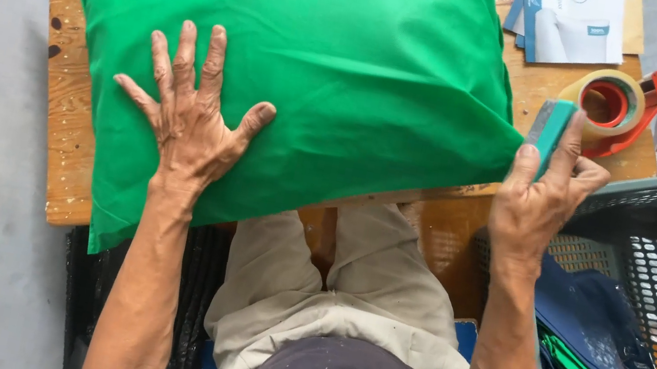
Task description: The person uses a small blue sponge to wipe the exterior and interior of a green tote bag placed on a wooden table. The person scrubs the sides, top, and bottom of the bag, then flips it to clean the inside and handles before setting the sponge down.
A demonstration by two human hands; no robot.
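Green fabric bag (367, 65) under flat, wide left hand (190, 129); right hand (537, 199) grip around teal block (550, 129).

Green fabric bag (341, 61) and teal block (549, 129) on a wooden table

The bag is spread flat, smooth, overhanging the near edge; the block is held upright at the bag's right edge.
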